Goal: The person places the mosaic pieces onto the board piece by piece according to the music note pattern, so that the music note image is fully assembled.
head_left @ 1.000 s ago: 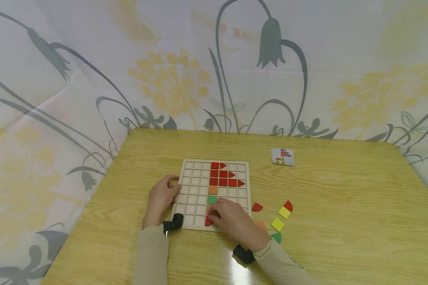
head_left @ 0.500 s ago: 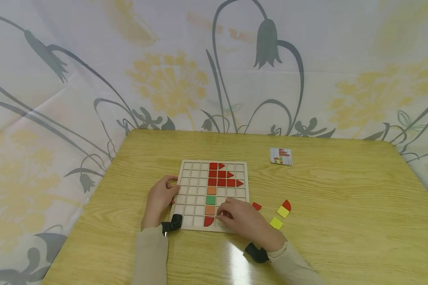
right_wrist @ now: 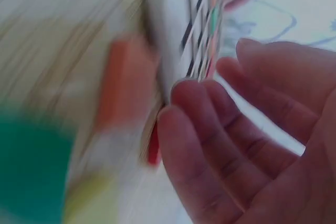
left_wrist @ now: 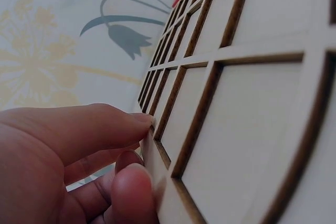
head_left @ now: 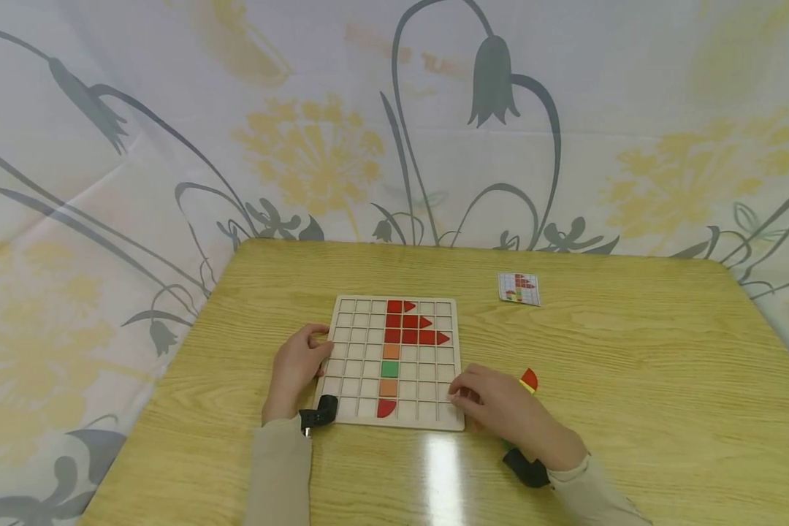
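Note:
A light wooden grid board lies on the table, with red squares and points in its upper rows. Below them runs a column of orange, green and orange squares, ending in a red quarter-round tile. My left hand pinches the board's left edge between finger and thumb. Just off the lower right edge, my right hand hovers with relaxed, slightly bent fingers and nothing in them. Under it, in the right wrist view, lie a blurred orange tile, a green tile and a red tile.
Beyond the right hand, a loose red quarter-round tile shows beside a partly covered yellow tile. A small pattern card lies toward the back right of the wooden table. A flower-printed cloth hangs behind.
My right hand has left the red quarter-round tile in the bottom row and moved right, off the board, over the loose tiles. My left hand has stayed at the board's edge.

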Available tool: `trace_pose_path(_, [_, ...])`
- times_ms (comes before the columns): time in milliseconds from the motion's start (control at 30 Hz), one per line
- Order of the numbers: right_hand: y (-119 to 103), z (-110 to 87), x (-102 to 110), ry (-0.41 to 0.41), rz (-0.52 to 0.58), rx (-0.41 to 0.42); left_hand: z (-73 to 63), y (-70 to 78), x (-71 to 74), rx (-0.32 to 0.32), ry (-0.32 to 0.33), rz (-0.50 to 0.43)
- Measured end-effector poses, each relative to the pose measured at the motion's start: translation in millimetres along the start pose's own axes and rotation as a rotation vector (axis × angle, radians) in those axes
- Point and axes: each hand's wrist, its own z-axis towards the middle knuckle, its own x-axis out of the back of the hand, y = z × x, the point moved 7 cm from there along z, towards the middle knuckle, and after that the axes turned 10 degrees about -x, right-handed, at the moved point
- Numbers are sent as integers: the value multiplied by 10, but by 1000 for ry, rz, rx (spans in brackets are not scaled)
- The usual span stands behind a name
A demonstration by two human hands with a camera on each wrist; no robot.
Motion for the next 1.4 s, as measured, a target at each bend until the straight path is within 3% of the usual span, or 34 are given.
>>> trace_pose_path(167, [218,-148,108,-28,38,-20,-3,9,7,-1,-1,1])
trace_pose_path(333, [380,-264,198,0,-12,-13,8,19,16,-5,1,-2])
trace_pose_path(700, [495,-440,260,45,-97,93,-17,10,14,-5,-8,2])
trace_pose_path(1067, [588,-463,217,11,-117,1,-15,9,3,-1,-5,-11])
trace_pose_path(1400, [643,-399,215,-8,-45,-117,-2,-6,-12,9,6,-16])
